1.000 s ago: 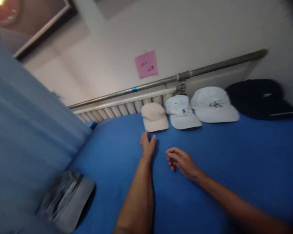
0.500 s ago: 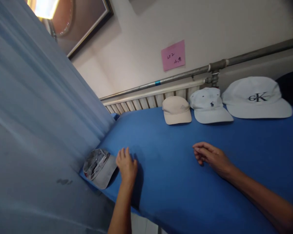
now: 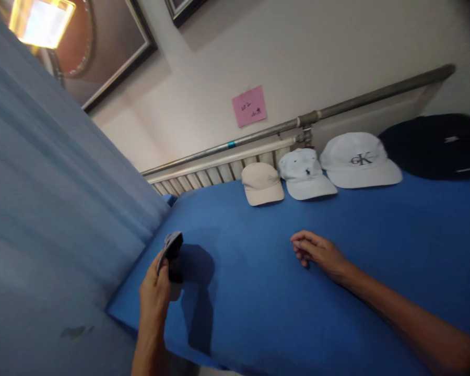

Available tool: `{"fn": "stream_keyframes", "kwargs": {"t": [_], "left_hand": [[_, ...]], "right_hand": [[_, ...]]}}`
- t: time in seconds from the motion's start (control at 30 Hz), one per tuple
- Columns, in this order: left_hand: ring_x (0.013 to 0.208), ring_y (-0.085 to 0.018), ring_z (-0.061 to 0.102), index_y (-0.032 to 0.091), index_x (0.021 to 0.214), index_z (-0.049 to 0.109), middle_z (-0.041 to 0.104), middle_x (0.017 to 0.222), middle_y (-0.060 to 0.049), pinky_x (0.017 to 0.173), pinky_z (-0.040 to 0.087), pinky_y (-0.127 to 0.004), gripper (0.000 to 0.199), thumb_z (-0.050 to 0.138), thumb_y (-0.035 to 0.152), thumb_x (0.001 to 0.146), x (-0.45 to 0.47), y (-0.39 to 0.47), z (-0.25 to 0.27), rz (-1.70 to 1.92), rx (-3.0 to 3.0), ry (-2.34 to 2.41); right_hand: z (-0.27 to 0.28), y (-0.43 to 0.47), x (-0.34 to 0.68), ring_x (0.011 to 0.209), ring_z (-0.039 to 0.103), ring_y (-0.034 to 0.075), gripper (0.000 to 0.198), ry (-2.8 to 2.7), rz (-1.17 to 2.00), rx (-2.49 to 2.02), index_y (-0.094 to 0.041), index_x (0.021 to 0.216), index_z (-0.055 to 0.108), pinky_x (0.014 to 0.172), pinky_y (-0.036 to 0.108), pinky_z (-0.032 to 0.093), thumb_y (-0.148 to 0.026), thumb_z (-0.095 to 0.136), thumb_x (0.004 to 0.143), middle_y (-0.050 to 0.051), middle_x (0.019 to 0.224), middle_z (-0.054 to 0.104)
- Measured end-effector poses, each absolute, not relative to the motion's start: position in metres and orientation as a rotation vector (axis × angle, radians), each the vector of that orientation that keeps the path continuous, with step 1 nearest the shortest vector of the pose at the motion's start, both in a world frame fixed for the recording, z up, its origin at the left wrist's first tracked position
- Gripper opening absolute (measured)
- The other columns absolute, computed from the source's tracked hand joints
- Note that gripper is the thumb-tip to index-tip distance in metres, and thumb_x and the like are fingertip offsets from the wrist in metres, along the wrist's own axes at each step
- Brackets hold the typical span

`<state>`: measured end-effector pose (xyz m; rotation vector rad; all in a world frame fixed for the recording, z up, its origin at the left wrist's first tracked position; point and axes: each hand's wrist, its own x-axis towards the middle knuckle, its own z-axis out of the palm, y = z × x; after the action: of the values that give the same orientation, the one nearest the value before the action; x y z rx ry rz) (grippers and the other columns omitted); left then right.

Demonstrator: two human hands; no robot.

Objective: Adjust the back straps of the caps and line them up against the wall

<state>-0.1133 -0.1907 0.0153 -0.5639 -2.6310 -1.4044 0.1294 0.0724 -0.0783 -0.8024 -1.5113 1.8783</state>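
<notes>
cap (image 3: 174, 255) in gray is pinched in the left hand (image 3: 155, 286), thumb to one side and fingers to the other, near the left end of the blue-covered table (image 3: 254, 297). it should be light, its crown soft enough to fold, its brim stiffer; nothing about it suggests slipping or breaking, though a hard squeeze could crease the crown. the brim would likely be the surest place to hold. seen almost edge-on, it gives little away: which part the fingers are pressing is hard to make out, the far side is hidden, and whether its lower end touches the table cannot be told. the right hand (image 3: 318, 253) is well apart from it, fingers loosely half curled, with nothing visible in them. farther back stand a beige cap (image 3: 262, 184), a small-emblem white cap (image 3: 305, 175), a lettered white cap (image 3: 360, 162) and a dark cap (image 3: 425, 146), the last cut off at the right edge, its shape lost in its own blackness. on the wall, the pink note (image 3: 249, 106) bears handwriting too small to read surely.
</notes>
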Motion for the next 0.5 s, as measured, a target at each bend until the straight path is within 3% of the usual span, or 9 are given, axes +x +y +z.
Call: {"fn": "stream_keyframes", "kwargs": {"t": [0.07,0.17,0.27,0.4,0.5], "left_hand": [[0.113,-0.027,0.056,0.021,0.109,0.065,0.067,0.112,-0.007,0.099,0.042,-0.038,0.036,0.055,0.042,0.081,-0.096,-0.176,0.041,-1.916,-0.548,-2.576],[0.089,-0.023,0.067,0.02,0.103,0.066,0.072,0.094,-0.005,0.074,0.055,-0.029,0.031,0.062,0.037,0.076,-0.076,-0.156,0.062,-2.266,-0.557,-2.603],[0.062,-0.02,0.067,0.019,0.096,0.066,0.072,0.077,-0.003,0.05,0.053,-0.025,0.026,0.066,0.025,0.071,-0.072,-0.134,0.064,-2.493,-0.475,-2.697],[0.052,-0.019,0.066,0.017,0.093,0.065,0.071,0.069,-0.003,0.048,0.053,-0.028,0.027,0.07,0.016,0.067,-0.073,-0.096,0.049,-2.666,-0.475,-2.996],[0.055,-0.021,0.067,0.018,0.097,0.063,0.072,0.072,-0.003,0.05,0.054,-0.03,0.028,0.07,0.017,0.069,-0.072,-0.064,0.035,-2.685,-0.74,-3.172]], "right_hand": [[-0.078,0.075,0.132,0.045,0.05,0.01,0.02,-1.51,1.856,-0.819,-0.018,0.079,0.056,0.042,0.023,0.038,-0.035,0.061,0.068,-0.003,0.058,0.055],[-0.075,0.088,0.14,0.049,0.052,0.01,0.024,-1.412,1.753,-0.88,-0.019,0.087,0.058,0.046,0.023,0.04,-0.034,0.063,0.068,-0.002,0.062,0.058],[-0.067,0.11,0.158,0.081,0.062,0.016,0.029,-1.141,1.73,-0.782,-0.021,0.094,0.061,0.063,0.025,0.047,-0.038,0.064,0.07,0.005,0.092,0.066],[-0.053,0.128,0.192,0.09,0.062,0.021,0.043,-1.047,2.118,-0.475,-0.018,0.098,0.061,0.074,0.035,0.049,-0.052,0.06,0.071,0.011,0.105,0.065],[-0.045,0.126,0.203,0.09,0.062,0.022,0.047,-1.19,2.293,-0.37,-0.017,0.104,0.06,0.072,0.037,0.05,-0.048,0.064,0.069,0.012,0.107,0.064]]}}
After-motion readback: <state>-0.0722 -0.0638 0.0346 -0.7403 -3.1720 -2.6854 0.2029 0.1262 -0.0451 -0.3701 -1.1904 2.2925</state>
